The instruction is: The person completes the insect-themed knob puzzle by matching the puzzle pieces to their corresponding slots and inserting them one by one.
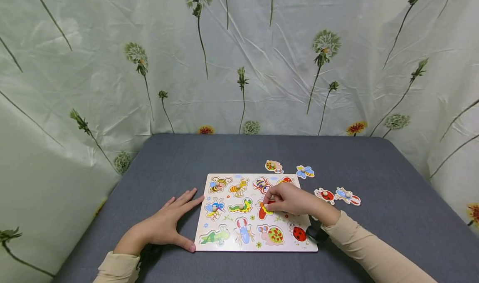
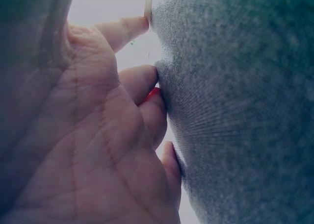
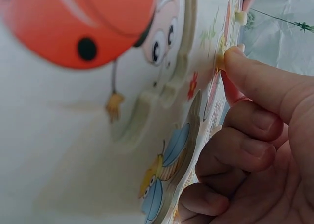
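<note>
A wooden insect peg puzzle board (image 1: 254,246) lies flat on the table. My left hand (image 1: 164,222) is spread on the cloth, thumb and index fingertips at the board's left edge; the left wrist view shows its palm (image 2: 98,140). With thumb and forefinger, my right hand (image 1: 290,198) pinches the wooden knob (image 3: 221,62) of a red and yellow butterfly piece (image 1: 262,214), which sits over its slot mid-board. Its other fingers (image 3: 235,150) are curled in. Knobbed pieces such as the caterpillar (image 1: 245,206) and spider (image 1: 260,184) sit in the board. Part of its right side is hidden by my right hand.
Loose on the dark grey cloth (image 1: 179,158) lie a snail piece (image 1: 274,166), a blue-winged bee piece (image 1: 305,172), a ladybug piece (image 1: 324,194) and a beetle piece (image 1: 348,196). The board's bottom row shows printed slots without knobs. A flowered curtain (image 1: 224,100) hangs behind the table.
</note>
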Tool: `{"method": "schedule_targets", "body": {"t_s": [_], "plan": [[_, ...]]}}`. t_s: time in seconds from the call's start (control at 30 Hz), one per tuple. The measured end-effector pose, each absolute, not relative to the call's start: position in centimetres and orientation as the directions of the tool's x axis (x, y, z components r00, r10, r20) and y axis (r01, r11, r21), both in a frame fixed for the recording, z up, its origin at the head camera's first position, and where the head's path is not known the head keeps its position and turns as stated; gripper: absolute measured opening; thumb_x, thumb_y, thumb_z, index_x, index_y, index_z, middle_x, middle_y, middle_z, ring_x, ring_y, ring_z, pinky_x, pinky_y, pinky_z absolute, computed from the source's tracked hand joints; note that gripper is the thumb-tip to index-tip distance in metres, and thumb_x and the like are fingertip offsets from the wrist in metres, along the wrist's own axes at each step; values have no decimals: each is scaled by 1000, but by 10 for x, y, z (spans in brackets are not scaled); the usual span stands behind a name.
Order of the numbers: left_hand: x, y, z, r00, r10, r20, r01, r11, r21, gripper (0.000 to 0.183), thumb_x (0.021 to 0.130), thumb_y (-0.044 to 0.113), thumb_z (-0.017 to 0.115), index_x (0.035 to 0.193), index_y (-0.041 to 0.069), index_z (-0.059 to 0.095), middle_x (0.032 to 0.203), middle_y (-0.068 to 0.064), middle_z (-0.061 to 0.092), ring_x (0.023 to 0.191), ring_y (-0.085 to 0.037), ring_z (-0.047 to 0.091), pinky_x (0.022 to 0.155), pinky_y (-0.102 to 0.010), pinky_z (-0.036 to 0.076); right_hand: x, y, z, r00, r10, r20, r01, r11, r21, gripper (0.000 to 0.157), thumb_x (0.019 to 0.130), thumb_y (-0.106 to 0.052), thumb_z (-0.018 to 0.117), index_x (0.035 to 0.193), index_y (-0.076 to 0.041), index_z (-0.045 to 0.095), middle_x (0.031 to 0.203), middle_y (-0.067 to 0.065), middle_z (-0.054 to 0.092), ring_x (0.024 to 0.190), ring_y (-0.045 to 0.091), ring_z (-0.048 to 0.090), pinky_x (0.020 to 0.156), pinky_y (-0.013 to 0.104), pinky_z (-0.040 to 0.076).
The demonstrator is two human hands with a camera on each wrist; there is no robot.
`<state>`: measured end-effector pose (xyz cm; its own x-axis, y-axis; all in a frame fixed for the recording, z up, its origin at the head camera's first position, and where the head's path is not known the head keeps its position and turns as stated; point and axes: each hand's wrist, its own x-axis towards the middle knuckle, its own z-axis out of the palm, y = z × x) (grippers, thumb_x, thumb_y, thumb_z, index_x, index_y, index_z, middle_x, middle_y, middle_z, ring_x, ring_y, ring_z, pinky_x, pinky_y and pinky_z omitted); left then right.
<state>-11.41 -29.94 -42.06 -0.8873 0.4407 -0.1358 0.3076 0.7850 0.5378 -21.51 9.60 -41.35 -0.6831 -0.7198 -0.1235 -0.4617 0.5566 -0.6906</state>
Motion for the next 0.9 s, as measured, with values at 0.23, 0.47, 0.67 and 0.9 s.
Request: {"method": "schedule_targets", "body": {"t_s": [0.23,0.47,0.67,0.9], "plan": [[-114,-300,-422,-886,444,-134,312,783,538,133,65,67,96,172,20,31,180,-19,17,164,-52,19,127,-78,11,-215,99,-415,-678,-725,-120,-452,540,-710,4,99,-19,78,99,-16,78,61,-12,50,56,1,41,57,17,32],[-115,-300,-422,-887,443,-129,314,785,534,134,65,67,96,172,20,31,180,-19,17,163,-53,20,128,-78,12,-217,106,-410,-655,-745,-125,-453,519,-725,8,101,-22,76,104,-16,79,60,-12,45,56,1,41,56,19,36],[-115,-301,-422,-886,445,-130,316,783,535,133,65,67,96,172,20,31,180,-19,17,163,-53,20,127,-78,12,-223,115,-406,-666,-738,-107,-478,533,-698,9,102,-21,75,106,-14,81,61,-13,47,57,1,39,58,19,35],[-116,-301,-423,-886,446,-128,317,783,535,134,65,67,96,172,20,31,180,-19,17,164,-53,19,127,-78,12,-232,128,-403,-698,-709,-101,-459,551,-697,14,103,-21,73,111,-11,80,62,-11,48,58,2,39,57,20,35]]}}
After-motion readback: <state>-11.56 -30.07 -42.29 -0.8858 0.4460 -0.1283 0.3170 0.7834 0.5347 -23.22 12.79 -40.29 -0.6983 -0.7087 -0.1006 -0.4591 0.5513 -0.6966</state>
